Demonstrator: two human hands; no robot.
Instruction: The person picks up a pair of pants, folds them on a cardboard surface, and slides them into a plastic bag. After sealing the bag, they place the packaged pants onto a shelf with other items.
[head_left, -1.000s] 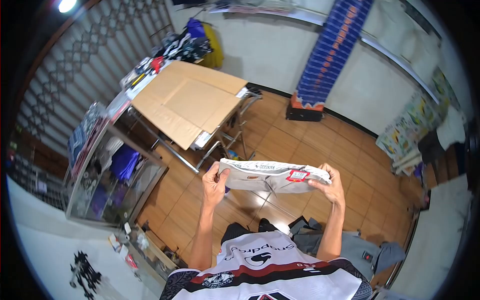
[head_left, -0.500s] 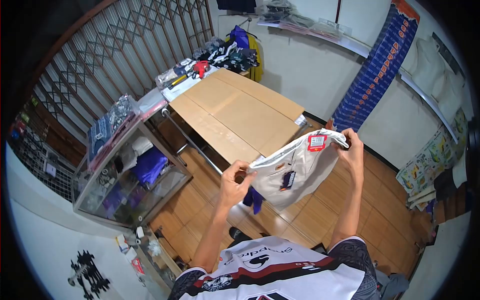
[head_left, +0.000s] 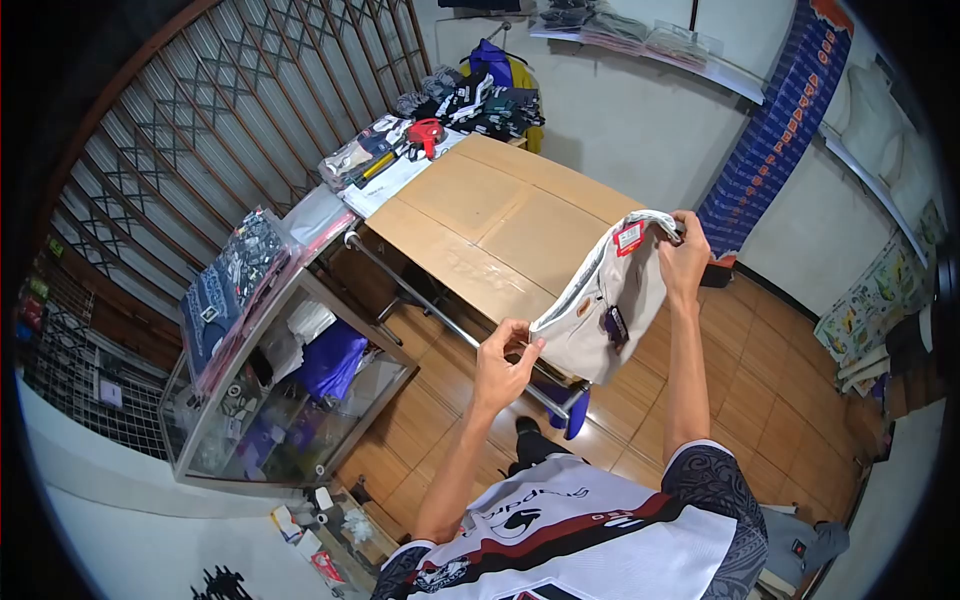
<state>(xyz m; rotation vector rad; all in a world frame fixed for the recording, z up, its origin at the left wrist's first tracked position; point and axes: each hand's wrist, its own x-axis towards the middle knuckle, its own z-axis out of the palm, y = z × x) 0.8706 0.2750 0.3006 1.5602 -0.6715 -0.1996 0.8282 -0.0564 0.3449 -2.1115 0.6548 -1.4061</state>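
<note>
head view: left hand [head_left: 505, 368] and right hand [head_left: 684, 250] pinch the beige garment's [head_left: 603, 300] waistband ends near the cardboard's [head_left: 490, 225] edge.

A beige garment [head_left: 582, 345] was held aloft just right of the frame's center, its pale waistband [head_left: 572, 292] slanting from lower left to upper right and its cloth hanging below in soft folds. A red-and-white tag [head_left: 629, 238] showed near the band's upper end, while a dark tag [head_left: 615, 325] dangled lower, beside a small brown patch [head_left: 584, 308].
</note>
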